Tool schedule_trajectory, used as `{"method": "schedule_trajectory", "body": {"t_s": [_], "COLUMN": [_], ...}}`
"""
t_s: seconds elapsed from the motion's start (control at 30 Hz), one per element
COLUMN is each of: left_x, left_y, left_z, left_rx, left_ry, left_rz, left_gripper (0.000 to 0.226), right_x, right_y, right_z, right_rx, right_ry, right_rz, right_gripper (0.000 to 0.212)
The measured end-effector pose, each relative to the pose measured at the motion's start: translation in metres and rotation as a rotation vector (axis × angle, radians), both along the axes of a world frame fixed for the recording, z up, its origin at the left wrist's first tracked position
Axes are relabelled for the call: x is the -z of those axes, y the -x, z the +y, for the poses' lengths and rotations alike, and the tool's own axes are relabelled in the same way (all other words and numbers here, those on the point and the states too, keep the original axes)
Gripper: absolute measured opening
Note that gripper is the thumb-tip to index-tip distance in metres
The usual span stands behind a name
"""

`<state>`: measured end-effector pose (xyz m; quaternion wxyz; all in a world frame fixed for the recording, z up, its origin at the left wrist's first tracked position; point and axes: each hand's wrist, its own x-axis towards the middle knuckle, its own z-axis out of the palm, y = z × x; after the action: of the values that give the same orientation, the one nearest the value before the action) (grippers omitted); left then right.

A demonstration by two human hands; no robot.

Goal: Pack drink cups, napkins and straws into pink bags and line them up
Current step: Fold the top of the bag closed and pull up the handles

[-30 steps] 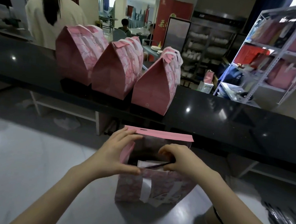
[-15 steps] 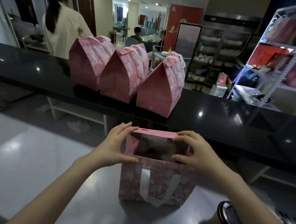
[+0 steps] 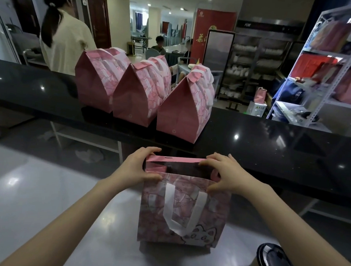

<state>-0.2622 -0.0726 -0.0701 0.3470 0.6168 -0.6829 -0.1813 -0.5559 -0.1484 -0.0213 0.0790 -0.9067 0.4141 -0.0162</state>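
The bag (image 3: 155, 220) is standing upright on the steel table (image 3: 43, 196), pretty much dead centre and near, with its mouth open. The left hand (image 3: 136, 167) pinches the left end of the mouth, thumb on the near panel and fingers curled over the far flap (image 3: 175, 159). The right hand (image 3: 223, 172) has the same hold on the right end. The white handle (image 3: 184, 211) hangs flat down the near face. It's just dark inside, so I can't tell what's in there.

Room-wise, the black counter (image 3: 272, 143) runs right across as a raised ledge just beyond the fingers, so the far side is tight. Left of the bag, the table stretches out wide. On the near right, a cup (image 3: 273, 264) with a black lid stands under the right forearm, close to the bag's corner but not touching it.

Up on the counter are three closed bags (image 3: 137, 97), tops folded, lined up side by side and touching. The rightmost one sits just beyond the left hand. The counter carries on right of them, all shiny black.

Further back there's a person (image 3: 63, 39) in a cream top at far left, back turned. At far right is a white shelf (image 3: 328, 70) holding pink and red stuff.
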Motion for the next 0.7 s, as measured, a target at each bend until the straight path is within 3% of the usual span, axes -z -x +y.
{"method": "schedule_trajectory", "body": {"t_s": [0.1,0.27,0.43,0.7], "left_x": [0.001,0.014,0.022,0.014], "left_y": [0.002,0.01,0.014,0.004], "left_z": [-0.002,0.0,0.002,0.015], "left_rx": [-0.038,-0.092,-0.176,-0.037], "left_ry": [0.053,0.123,0.183,0.148], "left_rz": [0.042,0.107,0.083,-0.059], "left_gripper": [0.06,0.037,0.037,0.039], "right_x": [0.006,0.024,0.031,0.031], "right_y": [0.0,0.002,0.011,0.014], "right_z": [0.002,0.009,0.009,0.02], "right_rx": [-0.012,0.069,0.117,0.023], "right_ry": [0.055,0.085,0.109,0.155], "right_rz": [-0.133,-0.274,-0.37,-0.259], "right_gripper": [0.051,0.04,0.034,0.017]}}
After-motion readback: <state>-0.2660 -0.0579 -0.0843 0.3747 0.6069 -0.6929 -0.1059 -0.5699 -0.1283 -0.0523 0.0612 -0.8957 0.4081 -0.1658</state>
